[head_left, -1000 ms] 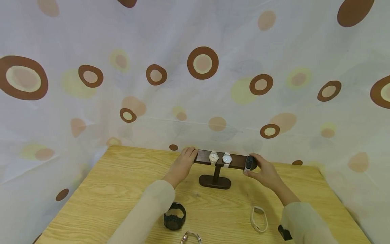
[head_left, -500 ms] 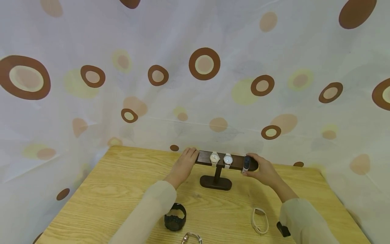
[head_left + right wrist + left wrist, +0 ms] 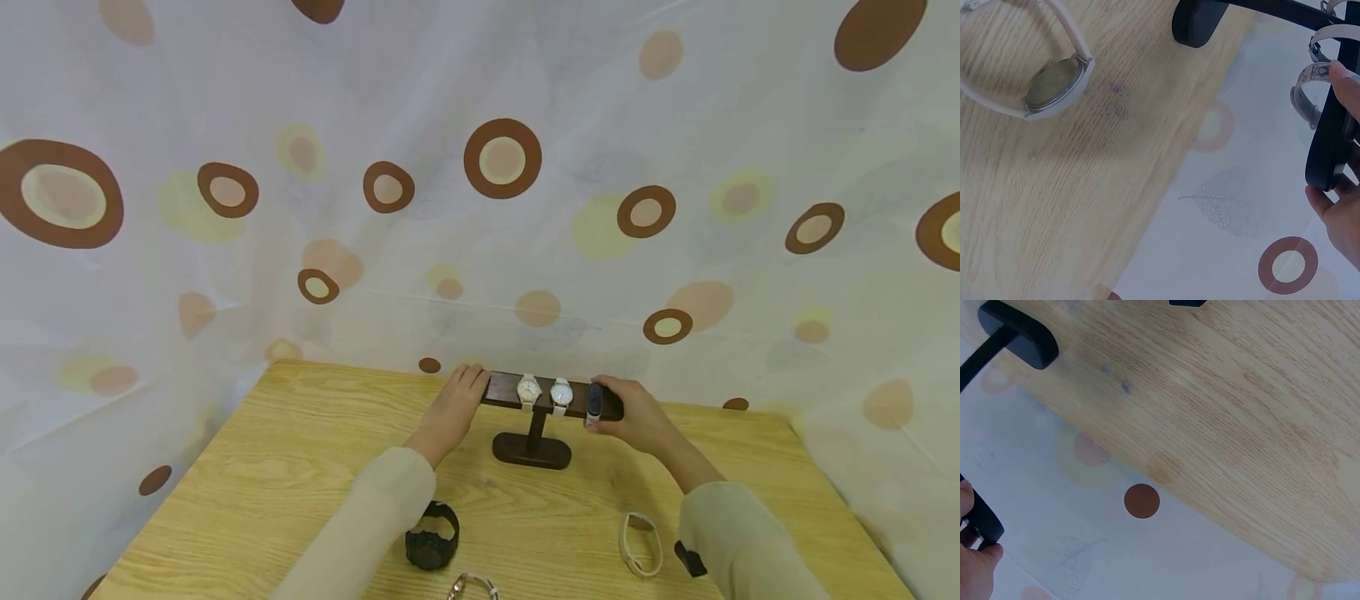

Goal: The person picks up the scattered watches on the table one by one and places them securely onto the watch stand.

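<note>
A dark wooden watch stand (image 3: 501, 388) is near the table's back edge. My left hand (image 3: 447, 414) grips the left end of its bar, and in the left wrist view the fingertips wrap that bar end (image 3: 984, 520). Two white-strapped watches, one with a cream dial (image 3: 528, 389) and one with a pale dial (image 3: 561, 393), sit round the middle of the bar. Towards the right end, my right hand (image 3: 637, 418) pinches a fitness band (image 3: 594, 402) with a dark face and pale strap that encircles the bar. From the right wrist camera, the thumb presses on its strap (image 3: 1303, 94).
On the wooden table (image 3: 300, 450), a chunky black watch (image 3: 431, 550) lies near my left sleeve, with a slim bracelet watch (image 3: 472, 582) at the front edge of view. A pale-strapped watch (image 3: 639, 546) and a black item (image 3: 690, 558) lie by my right sleeve. Patterned cloth (image 3: 420, 100) hangs behind.
My right hand and the fitness band have moved left along the bar, closer to the two watches. My left hand stays on the bar's left end.
</note>
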Motion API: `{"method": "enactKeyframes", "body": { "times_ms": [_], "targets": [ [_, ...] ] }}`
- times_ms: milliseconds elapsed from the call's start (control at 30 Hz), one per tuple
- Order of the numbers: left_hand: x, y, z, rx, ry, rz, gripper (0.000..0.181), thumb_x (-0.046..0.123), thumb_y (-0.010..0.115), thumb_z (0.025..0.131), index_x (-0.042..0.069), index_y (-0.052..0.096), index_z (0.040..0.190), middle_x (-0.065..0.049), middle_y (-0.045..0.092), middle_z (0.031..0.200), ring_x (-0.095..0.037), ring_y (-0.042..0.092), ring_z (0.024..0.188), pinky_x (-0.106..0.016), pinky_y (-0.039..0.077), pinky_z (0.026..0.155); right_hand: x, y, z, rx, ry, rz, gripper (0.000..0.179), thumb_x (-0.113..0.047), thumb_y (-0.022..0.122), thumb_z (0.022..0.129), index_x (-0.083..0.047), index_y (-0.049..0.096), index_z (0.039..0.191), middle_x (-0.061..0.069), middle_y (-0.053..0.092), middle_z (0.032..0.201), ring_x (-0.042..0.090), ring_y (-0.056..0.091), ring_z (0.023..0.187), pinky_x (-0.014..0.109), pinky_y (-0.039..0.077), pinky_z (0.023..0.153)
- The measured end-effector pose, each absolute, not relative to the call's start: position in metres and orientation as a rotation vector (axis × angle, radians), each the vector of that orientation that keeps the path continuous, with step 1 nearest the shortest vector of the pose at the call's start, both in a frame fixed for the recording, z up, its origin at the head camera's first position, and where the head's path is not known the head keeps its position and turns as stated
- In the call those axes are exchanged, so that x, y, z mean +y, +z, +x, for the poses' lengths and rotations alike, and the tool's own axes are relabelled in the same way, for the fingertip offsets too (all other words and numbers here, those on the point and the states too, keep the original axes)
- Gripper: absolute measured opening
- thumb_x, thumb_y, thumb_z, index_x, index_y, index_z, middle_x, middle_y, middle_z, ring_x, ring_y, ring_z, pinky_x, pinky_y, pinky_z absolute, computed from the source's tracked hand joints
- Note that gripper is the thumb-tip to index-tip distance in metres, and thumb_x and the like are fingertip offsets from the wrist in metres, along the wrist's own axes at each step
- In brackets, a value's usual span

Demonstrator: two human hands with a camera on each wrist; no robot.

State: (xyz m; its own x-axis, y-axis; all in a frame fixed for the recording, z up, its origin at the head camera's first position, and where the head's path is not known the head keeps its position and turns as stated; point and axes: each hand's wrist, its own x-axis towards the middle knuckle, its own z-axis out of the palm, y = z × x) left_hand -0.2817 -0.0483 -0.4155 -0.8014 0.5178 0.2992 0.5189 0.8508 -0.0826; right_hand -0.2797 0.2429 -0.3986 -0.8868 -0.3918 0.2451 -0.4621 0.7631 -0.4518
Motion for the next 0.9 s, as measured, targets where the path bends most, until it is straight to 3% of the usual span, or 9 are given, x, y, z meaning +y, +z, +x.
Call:
{"method": "enactKeyframes", "body": {
  "times_ms": [667, 900],
  "targets": [
    [-0.0478, -0.4167, -0.2800, -2.712, 0.003, -0.776, 0.058, 0.001, 0.068, 0.082, 0.001, 0.040, 0.133, -0.014, 0.042, 0.135, -0.027, 0.042, 0.126, -0.030, 0.037, 0.108, 0.2346, -0.4029, -0.2800, -2.791, 0.662, 0.696, 0.065, -0.018, 0.080, 0.071, 0.002, 0.052, 0.127, 0.020, 0.060, 0.114, 0.037, 0.054, 0.100, 0.052, 0.048, 0.079],
    [-0.0475, -0.4174, -0.2819, -2.730, -0.092, -0.771, 0.052, -0.001, 0.062, 0.086, 0.000, 0.041, 0.134, -0.015, 0.042, 0.136, -0.028, 0.041, 0.127, -0.031, 0.037, 0.109, 0.2325, -0.4013, -0.2775, -2.775, 0.564, 0.647, 0.072, -0.023, 0.081, 0.070, 0.003, 0.050, 0.128, 0.025, 0.058, 0.117, 0.046, 0.049, 0.110, 0.063, 0.042, 0.088]
  ]
}}
